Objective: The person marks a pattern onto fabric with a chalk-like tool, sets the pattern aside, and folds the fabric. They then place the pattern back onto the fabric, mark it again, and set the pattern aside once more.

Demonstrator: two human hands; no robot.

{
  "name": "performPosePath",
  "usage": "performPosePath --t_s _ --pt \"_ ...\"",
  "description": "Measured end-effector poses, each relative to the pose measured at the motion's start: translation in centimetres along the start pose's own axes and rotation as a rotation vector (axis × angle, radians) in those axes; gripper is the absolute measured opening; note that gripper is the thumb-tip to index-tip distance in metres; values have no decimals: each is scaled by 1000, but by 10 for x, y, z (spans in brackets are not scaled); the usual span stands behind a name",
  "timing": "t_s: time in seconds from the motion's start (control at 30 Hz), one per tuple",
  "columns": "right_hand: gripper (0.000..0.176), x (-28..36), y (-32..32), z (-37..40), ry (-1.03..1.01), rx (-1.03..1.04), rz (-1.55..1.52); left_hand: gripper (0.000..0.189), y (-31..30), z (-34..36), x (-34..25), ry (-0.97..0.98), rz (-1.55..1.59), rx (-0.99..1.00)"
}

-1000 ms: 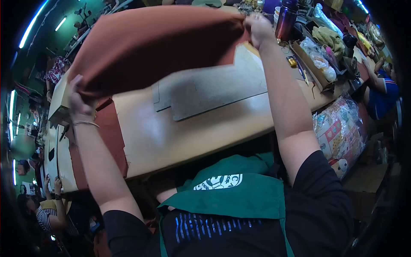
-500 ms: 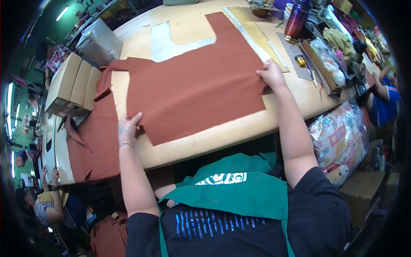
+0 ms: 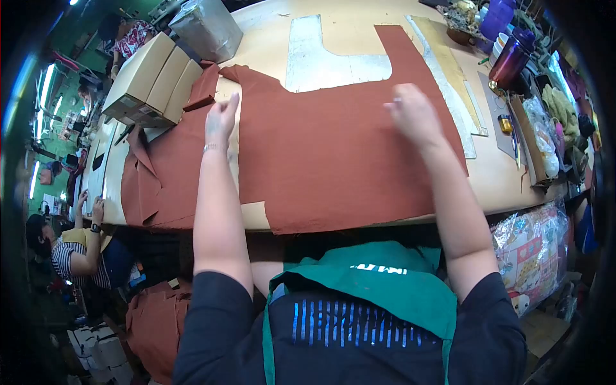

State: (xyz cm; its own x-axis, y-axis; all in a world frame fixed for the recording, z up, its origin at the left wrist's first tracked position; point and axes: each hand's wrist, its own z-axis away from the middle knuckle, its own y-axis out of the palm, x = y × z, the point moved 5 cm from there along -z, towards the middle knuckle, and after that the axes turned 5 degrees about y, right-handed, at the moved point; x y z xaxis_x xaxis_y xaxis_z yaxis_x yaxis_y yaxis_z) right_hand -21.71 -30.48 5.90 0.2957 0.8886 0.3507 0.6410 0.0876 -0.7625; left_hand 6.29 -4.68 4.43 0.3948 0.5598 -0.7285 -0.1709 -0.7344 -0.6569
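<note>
A reddish-brown cloth piece [image 3: 340, 154] lies spread flat on the table, its near edge at the table's front edge. Over the strip beside the cloth's left edge is my left hand [image 3: 221, 122], thumb up and fingers curled in, holding nothing visible. My right hand [image 3: 416, 115] is over the cloth's right part, smeared by motion, its fingers bent. Beyond the cloth's back edge lies a pale U-shaped pattern piece [image 3: 305, 61]. Along the right edge run a long whitish strip [image 3: 449, 106] and a tan pattern piece [image 3: 443, 54].
More brown cloth [image 3: 170, 167] lies at left, near cardboard boxes [image 3: 151, 80] and a wrapped silver box [image 3: 206, 29]. A purple bottle [image 3: 513, 58] and a cluttered tray [image 3: 532, 138] stand at right. Co-workers are at left, including a person in a striped shirt [image 3: 80, 256].
Both hands have let go of the cloth's sides; the left has moved up, the right stays over the cloth. The cloth now lies flatter and nearer the front edge. The view has shifted.
</note>
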Motion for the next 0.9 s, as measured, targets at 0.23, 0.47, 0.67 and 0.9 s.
performPosePath --t_s 0.23,0.47,0.67,0.9 --pt "9 29 84 -2 -89 124 -209 86 54 -109 50 -334 16 -40" --pt "11 28 83 -10 -38 203 -304 79 74 -169 26 -327 -430 88" --pt "11 27 80 -12 -7 265 -336 36 83 -199 15 -265 414 25" --pt "12 26 82 -13 6 296 -330 70 91 -198 35 -32 711 -152"
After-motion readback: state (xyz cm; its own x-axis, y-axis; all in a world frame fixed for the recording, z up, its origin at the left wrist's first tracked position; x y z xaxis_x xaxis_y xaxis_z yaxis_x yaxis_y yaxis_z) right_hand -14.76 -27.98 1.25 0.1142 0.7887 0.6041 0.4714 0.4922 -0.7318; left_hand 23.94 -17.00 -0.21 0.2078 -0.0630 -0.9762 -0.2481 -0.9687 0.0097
